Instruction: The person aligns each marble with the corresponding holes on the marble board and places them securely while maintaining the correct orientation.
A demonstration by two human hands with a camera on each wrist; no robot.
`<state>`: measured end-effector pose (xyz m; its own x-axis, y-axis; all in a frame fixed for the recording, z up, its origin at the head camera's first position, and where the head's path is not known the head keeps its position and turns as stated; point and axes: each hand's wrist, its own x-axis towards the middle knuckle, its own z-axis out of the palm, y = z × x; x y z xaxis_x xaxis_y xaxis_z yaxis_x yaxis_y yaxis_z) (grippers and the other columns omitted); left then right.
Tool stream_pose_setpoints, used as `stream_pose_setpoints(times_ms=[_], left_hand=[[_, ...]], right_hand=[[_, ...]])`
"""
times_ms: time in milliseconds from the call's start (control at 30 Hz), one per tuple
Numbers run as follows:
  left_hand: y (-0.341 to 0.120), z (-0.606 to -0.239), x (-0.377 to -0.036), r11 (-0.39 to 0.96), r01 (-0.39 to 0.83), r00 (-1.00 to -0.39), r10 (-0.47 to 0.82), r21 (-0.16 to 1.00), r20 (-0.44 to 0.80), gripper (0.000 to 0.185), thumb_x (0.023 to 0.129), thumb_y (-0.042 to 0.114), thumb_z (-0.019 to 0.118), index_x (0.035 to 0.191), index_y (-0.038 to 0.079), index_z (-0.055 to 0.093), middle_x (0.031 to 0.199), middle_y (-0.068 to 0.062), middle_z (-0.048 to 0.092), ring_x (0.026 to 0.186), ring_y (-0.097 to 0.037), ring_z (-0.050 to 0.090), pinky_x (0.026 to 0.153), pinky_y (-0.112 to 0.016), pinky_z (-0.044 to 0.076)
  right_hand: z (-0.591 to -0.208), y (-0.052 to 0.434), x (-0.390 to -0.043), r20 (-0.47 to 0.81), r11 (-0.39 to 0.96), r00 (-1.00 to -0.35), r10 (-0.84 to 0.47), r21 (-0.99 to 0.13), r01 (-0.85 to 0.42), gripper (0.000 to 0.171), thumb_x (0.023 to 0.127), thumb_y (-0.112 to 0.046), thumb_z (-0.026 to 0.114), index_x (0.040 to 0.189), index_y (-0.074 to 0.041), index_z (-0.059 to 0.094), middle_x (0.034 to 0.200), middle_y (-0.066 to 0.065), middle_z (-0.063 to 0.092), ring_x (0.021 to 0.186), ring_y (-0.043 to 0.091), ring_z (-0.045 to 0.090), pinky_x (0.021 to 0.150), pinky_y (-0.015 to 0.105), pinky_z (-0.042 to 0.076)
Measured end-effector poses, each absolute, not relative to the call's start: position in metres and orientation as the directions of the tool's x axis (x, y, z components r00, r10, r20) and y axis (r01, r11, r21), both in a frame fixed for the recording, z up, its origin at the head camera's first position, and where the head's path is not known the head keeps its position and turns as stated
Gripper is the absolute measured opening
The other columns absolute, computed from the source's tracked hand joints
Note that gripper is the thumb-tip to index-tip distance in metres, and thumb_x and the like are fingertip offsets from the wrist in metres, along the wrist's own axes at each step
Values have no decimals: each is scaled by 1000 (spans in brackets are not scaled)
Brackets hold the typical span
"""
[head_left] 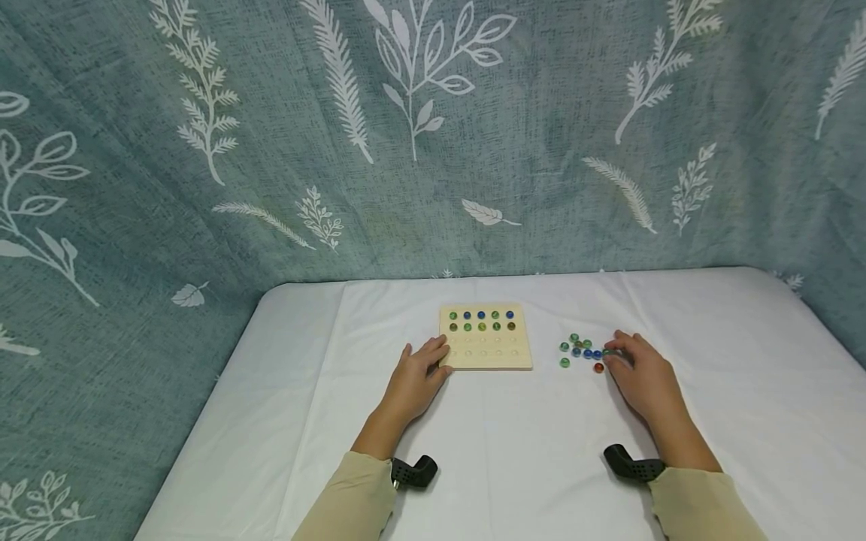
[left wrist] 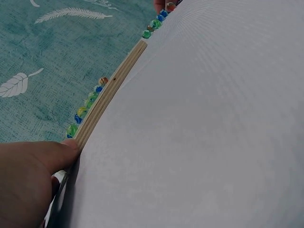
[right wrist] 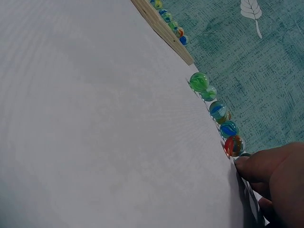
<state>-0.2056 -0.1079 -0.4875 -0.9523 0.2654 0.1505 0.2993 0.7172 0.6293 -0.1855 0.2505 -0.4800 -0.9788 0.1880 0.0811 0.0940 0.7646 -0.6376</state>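
Marbles (head_left: 583,350) lie loose in a small cluster on the white-covered surface (head_left: 528,451), just right of a pale wooden board (head_left: 485,359). They are green, blue and one red-orange, some touching each other.

The right hand (head_left: 641,378) rests on the cloth at the cluster's right edge. Its fingertips (right wrist: 248,164) curl down onto a marble there; in the right wrist view that marble is mostly hidden beneath them, and the red-orange marble (right wrist: 233,145) sits just beside the fingertip. Its grip looks pinched on that one marble, though the contact is partly covered.

The left hand (head_left: 416,379) lies flat at the board's near left corner, fingers relaxed and straight, touching the board's edge. The left wrist view shows a finger (left wrist: 52,152) pressed against the layered wooden edge (left wrist: 107,102). Its grip is released, holding nothing.

On the board, two far rows of hollows hold marbles (head_left: 482,321), five in each row. The nearer rows of hollows show bare wood. A teal cloth backdrop with white leaf prints (head_left: 419,113) hangs behind.
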Motion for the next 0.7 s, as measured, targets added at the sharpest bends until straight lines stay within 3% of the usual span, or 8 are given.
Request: stream_pose_setpoints(times_ms=[467,700], left_hand=[[-109,-486,-206,716,306,-950,268,628,158,47,95,23,66,139,9,57,152,2,45,143,-18,40,126,-47,13],[-109,-488,-207,720,296,-954,256,628,157,47,95,24,66,139,10,57,152,3,45,142,-17,40,126,-46,14]], right_hand=[[-479,249,-186,77,780,-978,195,-617,107,27,98,-14,58,121,0,62,152,23,40,145,46,26,114,67,24],[-474,248,-184,78,752,-965,250,-644,142,36,102,-27,52,123,1,62,150,21,44,141,46,34,113,64,30]])
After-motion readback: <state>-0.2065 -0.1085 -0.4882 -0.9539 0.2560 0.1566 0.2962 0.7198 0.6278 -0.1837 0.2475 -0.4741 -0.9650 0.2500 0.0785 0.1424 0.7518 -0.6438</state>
